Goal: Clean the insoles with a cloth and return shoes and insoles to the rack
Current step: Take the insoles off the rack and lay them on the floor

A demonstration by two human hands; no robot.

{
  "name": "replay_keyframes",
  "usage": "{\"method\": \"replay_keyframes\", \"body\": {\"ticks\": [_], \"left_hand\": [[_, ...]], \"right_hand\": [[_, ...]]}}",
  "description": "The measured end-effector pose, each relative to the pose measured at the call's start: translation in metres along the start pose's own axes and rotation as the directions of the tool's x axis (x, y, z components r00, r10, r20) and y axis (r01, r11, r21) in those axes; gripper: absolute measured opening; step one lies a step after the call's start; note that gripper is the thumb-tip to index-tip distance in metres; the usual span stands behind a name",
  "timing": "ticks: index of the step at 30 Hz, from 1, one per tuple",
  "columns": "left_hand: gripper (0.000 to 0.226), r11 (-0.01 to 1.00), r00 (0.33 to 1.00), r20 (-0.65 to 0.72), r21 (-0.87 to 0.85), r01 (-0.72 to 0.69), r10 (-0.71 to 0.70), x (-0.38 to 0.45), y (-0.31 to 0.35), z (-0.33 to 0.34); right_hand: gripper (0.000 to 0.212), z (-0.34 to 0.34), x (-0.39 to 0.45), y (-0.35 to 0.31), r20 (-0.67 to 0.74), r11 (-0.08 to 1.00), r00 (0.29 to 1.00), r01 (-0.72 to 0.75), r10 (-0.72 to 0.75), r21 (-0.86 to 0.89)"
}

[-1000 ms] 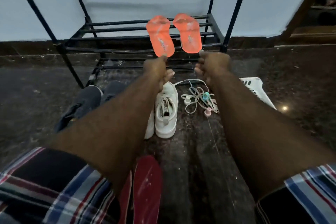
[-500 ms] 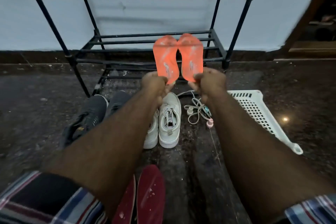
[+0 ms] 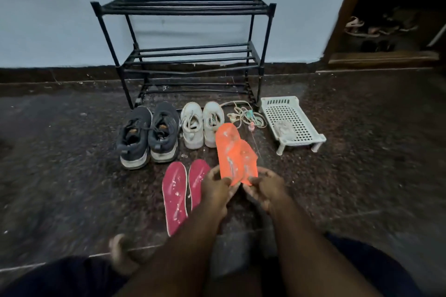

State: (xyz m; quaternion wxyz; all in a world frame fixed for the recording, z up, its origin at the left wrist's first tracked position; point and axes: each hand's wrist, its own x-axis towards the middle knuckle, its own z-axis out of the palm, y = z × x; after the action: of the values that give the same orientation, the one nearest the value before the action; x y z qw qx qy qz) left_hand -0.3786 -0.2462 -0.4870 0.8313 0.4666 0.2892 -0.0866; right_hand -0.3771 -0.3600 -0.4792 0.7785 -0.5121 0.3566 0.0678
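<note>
The left hand (image 3: 215,185) pinches the heel end of one flat orange foam insole (image 3: 227,153), thumb on top and fingers curled beneath. The right hand (image 3: 263,188) grips the heel end of a second orange insole (image 3: 248,163) in the same way. The two insoles overlap, the left one lying over the right, and both point away from the person toward the black metal three-tier shoe rack (image 3: 185,50) that stands against the pale wall.

Just left of the hands, a pair of dark red insoles (image 3: 175,196) lies side by side on the dark speckled stone floor (image 3: 72,164), streaked with pale marks. Between these and the rack, a pair of white lace-up sneakers (image 3: 201,124) stands in front of the rack's lowest tier, toes toward the rack. To their left, also in front of the rack, is a pair of dark grey sneakers with pale soles (image 3: 149,134).

To the right of the rack's foot lies a tangle of pale cord with small pink and teal pieces (image 3: 246,118). Beyond it is a white perforated plastic stand (image 3: 289,118), with a small crumpled grey thing, perhaps a cloth (image 3: 284,129), on top.
</note>
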Motion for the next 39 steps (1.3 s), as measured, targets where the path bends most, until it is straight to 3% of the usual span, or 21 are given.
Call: {"method": "replay_keyframes", "body": {"ticks": [8,14,17,22,27,32,34,37,39], "left_hand": [[0.047,0.999,0.996,-0.083,0.026,0.044,-0.041,-0.031,-0.057,-0.040],[0.047,1.000,0.991,-0.135,0.012,-0.003,0.004,-0.030,-0.064,-0.048],[0.047,0.999,0.987,-0.162,0.051,-0.012,0.020,-0.025,-0.066,-0.052],[0.045,0.958,0.993,-0.119,0.282,0.047,-0.014,-0.018,-0.071,-0.060],[0.042,0.743,0.996,-0.073,0.669,0.009,0.054,-0.011,-0.068,-0.072],[0.042,0.391,0.988,0.064,0.913,-0.114,0.139,-0.004,-0.061,-0.081],[0.039,0.341,0.986,0.092,0.930,-0.135,0.140,-0.007,-0.053,-0.079],[0.034,0.318,0.990,0.088,0.940,-0.120,0.112,-0.006,-0.047,-0.076],[0.037,0.326,0.992,0.078,0.939,-0.106,0.099,-0.005,-0.045,-0.074]], "right_hand": [[0.020,-0.050,0.012,0.022,-0.196,0.909,0.952,-0.287,0.235,-0.302],[0.025,-0.065,0.043,0.030,-0.320,0.897,0.912,-0.349,0.258,-0.272],[0.032,-0.066,0.046,0.028,-0.368,0.888,0.907,-0.329,0.203,-0.320],[0.033,-0.065,0.042,0.035,-0.325,0.794,0.930,-0.326,0.171,-0.513],[0.034,-0.065,0.020,0.027,-0.276,0.543,0.946,-0.324,0.169,-0.775],[0.039,-0.065,0.006,0.020,-0.178,0.504,0.983,-0.179,0.051,-0.845],[0.034,-0.063,0.008,0.022,-0.182,0.489,0.983,-0.161,0.006,-0.857],[0.031,-0.057,0.014,0.025,-0.242,0.344,0.967,-0.201,-0.080,-0.917],[0.031,-0.056,0.024,0.023,-0.251,0.362,0.955,-0.180,-0.160,-0.915]]}}
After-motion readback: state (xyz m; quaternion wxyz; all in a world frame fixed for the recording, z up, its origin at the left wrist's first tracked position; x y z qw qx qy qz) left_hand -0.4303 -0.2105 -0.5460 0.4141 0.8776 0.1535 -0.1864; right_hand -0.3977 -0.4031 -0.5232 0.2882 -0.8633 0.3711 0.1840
